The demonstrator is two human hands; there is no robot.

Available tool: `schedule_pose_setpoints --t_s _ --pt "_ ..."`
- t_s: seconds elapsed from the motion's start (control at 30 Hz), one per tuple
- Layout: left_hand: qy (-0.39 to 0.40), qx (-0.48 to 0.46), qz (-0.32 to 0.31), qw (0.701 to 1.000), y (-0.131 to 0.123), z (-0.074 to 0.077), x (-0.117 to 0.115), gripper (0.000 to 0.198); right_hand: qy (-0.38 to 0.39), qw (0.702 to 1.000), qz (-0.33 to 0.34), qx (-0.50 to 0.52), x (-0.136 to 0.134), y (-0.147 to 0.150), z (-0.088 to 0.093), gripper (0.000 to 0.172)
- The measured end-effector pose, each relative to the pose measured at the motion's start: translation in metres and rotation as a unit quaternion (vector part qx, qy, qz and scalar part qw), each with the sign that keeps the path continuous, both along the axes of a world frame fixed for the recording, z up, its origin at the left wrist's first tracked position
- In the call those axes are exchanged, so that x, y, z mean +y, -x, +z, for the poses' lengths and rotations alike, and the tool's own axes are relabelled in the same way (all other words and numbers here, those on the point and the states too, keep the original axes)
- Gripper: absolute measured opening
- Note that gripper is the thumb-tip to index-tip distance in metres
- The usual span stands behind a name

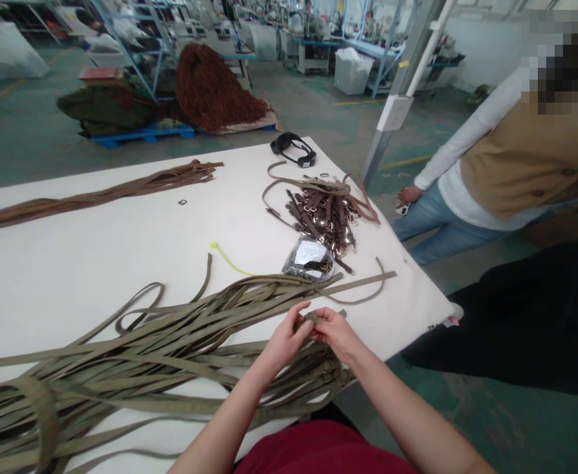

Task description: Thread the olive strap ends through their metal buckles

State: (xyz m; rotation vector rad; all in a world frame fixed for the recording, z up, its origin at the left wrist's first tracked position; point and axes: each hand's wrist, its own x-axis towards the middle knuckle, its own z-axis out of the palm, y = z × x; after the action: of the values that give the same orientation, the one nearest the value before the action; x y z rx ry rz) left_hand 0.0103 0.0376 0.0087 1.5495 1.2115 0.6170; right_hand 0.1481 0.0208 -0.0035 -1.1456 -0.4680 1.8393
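My left hand (285, 341) and my right hand (337, 333) meet over the near edge of the white table (96, 250). Both pinch the end of one olive-green webbing strap (311, 318), fingers closed on it. Under and left of my hands spreads a big loose pile of the same olive straps (135, 355). Some strap ends near my right wrist carry metal buckles (329, 372).
A heap of short brown straps with metal rings (324, 214), a clear bag of hardware (310, 260) and a black item (293, 148) lie at the table's right. Long brown straps (96, 194) lie far left. Another person (506, 164) stands right of the table.
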Motion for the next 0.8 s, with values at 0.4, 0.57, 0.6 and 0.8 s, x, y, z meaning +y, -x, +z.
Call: schedule_pose_setpoints --t_s 0.4,0.57,0.6,0.8 --pt "-0.072 0.093 -0.008 0.993 -0.006 0.022 -0.022 0.029 0.02 0.996 0.011 -0.087 -0.013 0.0 -0.008 0.034" --pt "-0.079 0.192 0.067 0.976 -0.012 0.006 -0.028 0.03 0.012 0.994 0.024 -0.103 -0.017 0.002 -0.017 0.027" --pt "-0.073 0.211 0.081 0.971 -0.013 0.004 -0.03 0.028 0.012 0.994 0.029 -0.102 -0.017 0.002 -0.019 0.025" --pt "-0.132 0.244 0.028 0.96 -0.02 0.001 -0.035 0.018 -0.05 0.975 0.059 -0.21 -0.021 -0.007 -0.028 0.018"
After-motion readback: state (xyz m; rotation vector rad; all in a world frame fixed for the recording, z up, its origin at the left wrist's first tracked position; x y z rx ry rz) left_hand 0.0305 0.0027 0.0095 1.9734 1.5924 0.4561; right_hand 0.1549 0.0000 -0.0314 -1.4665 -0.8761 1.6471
